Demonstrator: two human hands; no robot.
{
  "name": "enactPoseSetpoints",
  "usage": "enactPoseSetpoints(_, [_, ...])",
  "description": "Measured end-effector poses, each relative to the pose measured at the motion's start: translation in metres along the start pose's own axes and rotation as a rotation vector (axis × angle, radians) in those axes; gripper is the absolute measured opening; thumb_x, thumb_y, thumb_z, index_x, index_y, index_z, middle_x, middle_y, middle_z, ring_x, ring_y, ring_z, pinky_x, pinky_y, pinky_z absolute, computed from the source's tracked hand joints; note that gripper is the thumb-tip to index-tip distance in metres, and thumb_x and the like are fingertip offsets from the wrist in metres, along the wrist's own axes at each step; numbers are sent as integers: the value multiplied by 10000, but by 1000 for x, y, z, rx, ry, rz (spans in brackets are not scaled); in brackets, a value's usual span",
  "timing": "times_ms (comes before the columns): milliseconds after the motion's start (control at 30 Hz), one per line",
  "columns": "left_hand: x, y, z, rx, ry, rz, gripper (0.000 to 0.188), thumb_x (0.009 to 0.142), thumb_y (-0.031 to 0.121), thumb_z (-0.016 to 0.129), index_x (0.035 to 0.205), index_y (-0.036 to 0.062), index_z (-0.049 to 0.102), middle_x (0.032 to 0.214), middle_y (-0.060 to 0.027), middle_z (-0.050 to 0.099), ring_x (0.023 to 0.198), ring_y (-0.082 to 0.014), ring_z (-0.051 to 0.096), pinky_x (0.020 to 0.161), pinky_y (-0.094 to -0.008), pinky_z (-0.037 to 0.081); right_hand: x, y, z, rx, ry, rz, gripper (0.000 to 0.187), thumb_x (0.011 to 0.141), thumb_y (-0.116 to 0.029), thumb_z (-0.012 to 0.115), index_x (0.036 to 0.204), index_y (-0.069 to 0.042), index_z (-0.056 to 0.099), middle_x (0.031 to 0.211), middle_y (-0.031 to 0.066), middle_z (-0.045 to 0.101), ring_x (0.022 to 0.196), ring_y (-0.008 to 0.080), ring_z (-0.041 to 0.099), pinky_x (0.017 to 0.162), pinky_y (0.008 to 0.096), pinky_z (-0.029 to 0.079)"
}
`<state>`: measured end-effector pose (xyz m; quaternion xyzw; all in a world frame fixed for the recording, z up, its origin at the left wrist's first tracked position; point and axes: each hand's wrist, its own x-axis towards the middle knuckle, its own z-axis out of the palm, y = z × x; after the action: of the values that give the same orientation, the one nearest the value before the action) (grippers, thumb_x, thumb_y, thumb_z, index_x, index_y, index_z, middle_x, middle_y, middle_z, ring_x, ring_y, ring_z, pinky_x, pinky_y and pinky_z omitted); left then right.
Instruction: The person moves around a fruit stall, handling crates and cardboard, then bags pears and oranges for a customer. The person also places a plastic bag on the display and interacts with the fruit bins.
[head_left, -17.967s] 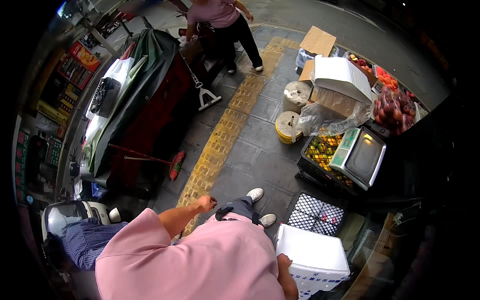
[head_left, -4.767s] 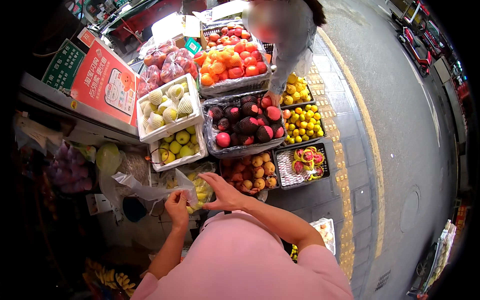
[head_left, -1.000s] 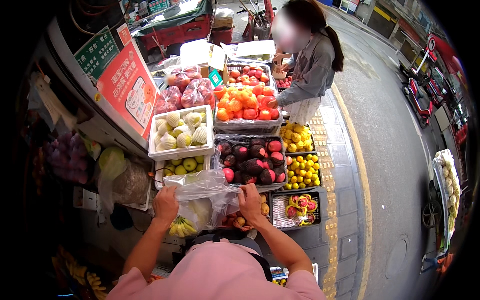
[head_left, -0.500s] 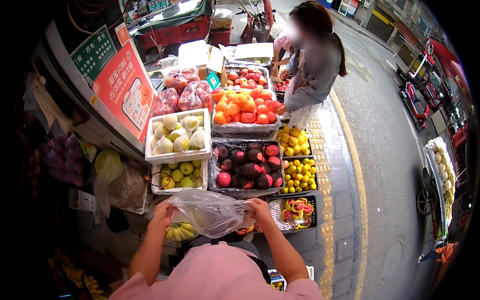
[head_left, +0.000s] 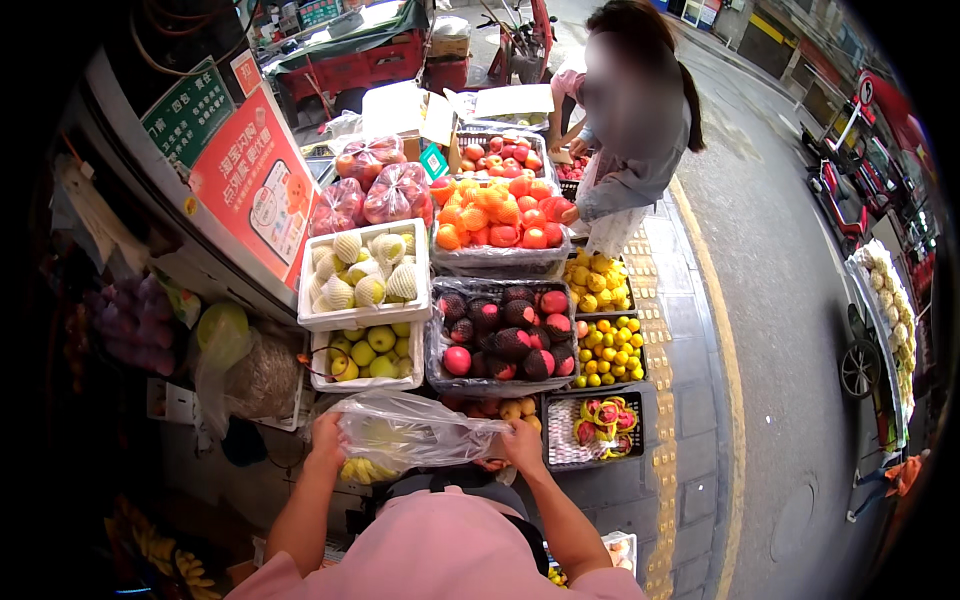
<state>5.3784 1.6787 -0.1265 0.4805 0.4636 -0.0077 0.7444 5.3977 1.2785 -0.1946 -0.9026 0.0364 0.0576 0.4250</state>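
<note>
A clear plastic bag (head_left: 415,428) is stretched sideways in front of my body. My left hand (head_left: 328,442) is closed on its left end, and my right hand (head_left: 522,446) grips the gathered right end. Through and below the film, yellow bananas (head_left: 366,471) show in part. Just beyond the bag stands a crate of dark-netted red fruit (head_left: 510,340). To its left, green-yellow fruit (head_left: 375,352) fills a white foam box. Brownish round fruit (head_left: 518,408) peeks out past my right hand.
White-netted pears (head_left: 365,270) sit in a stacked foam box. Farther off are oranges and red fruit (head_left: 500,212). Dragon fruit (head_left: 605,425) and small yellow citrus (head_left: 610,352) lie in black crates to the right. Another person (head_left: 635,130) stands beside the far crates, near the road (head_left: 760,300).
The bag has been drawn out flatter and straighter between my hands, both still gripping it. The fruit display sits slightly farther right in view. The person by the crates stays beside them.
</note>
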Motion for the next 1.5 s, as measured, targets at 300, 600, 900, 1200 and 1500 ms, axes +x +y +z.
enactPoseSetpoints(300, [-16,-13,4,335,-48,245,176,888,74,591,1038,25,670,755,-23,646,550,-89,534,436,-252,373,20,37,9,1208,-119,623,172,930,-133,534,887,-21,657,776,49,662,639,133,582,563,269,440])
enactPoseSetpoints(600, [3,-26,-17,216,16,256,109,875,120,625,952,66,681,724,4,610,516,-93,501,424,-264,354,8,-36,-36,1305,-372,379,335,836,-114,722,1131,25,646,1041,77,693,920,164,654,854,314,513])
enactPoseSetpoints(900, [-6,-27,-15,183,58,336,105,879,88,619,940,40,689,707,4,600,537,-99,500,477,-273,386,10,4,-9,687,-136,341,214,882,-162,673,1024,-5,707,848,24,692,737,119,621,677,265,490])
enactPoseSetpoints(1200, [-13,-34,-14,168,47,257,129,895,73,583,977,25,670,782,-33,622,614,-127,546,544,-294,422,17,-6,-32,1620,-234,614,298,975,-167,473,1173,10,610,1161,158,660,1062,310,627,931,484,504])
enactPoseSetpoints(1500, [-1,-46,-30,-41,18,154,66,896,140,620,888,82,651,657,32,525,538,-102,491,451,-267,375,7,-27,-34,1672,-255,652,280,979,-213,481,1112,-8,619,1115,119,686,1030,261,656,934,423,536])
